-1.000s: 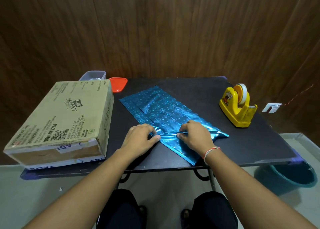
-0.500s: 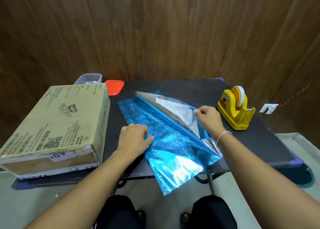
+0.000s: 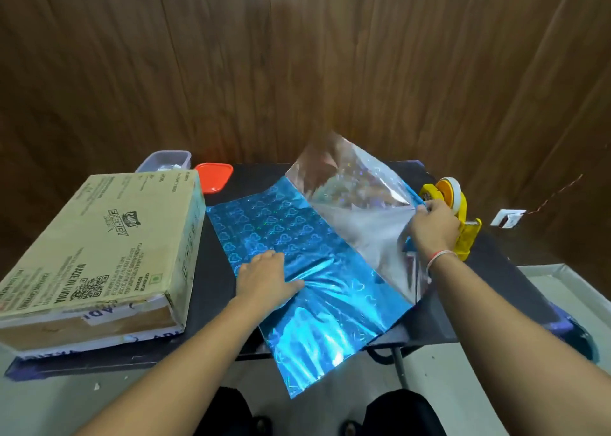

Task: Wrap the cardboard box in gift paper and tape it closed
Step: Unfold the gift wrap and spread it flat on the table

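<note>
Presently on the table [image 3: 496,270], a dark top against a wood-panelled wall: grey tub [image 3: 165,161] at the far left corner, holding contents too small to tell; orange lid [image 3: 214,177] just beside it along the far edge; yellow tape dispenser [image 3: 453,217] near the right edge, roll mounted upright, partly hidden behind the right hand.

Box [image 3: 99,254]: cardboard, printed, lying flat on the left part of the table, its near end reaching the near edge. It sits just left of the paper, apart from both hands; nothing lies on it.

Paper [image 3: 281,227]: blue foil with a heart pattern, spread over the middle of the table, its near portion hanging past the near edge. The right-hand portion is lifted, silver underside showing, and stands up in front of the far edge and the dispenser.

Left hand [image 3: 264,278]: palm down on the blue face near the sheet's left border, fingers straight and spread, pressing it to the table. Forearm comes in from the near edge.

Right hand [image 3: 433,227]: raised above the table close to the dispenser, fingers curled, pinching the lifted paper's edge. A thin band circles the wrist.
</note>
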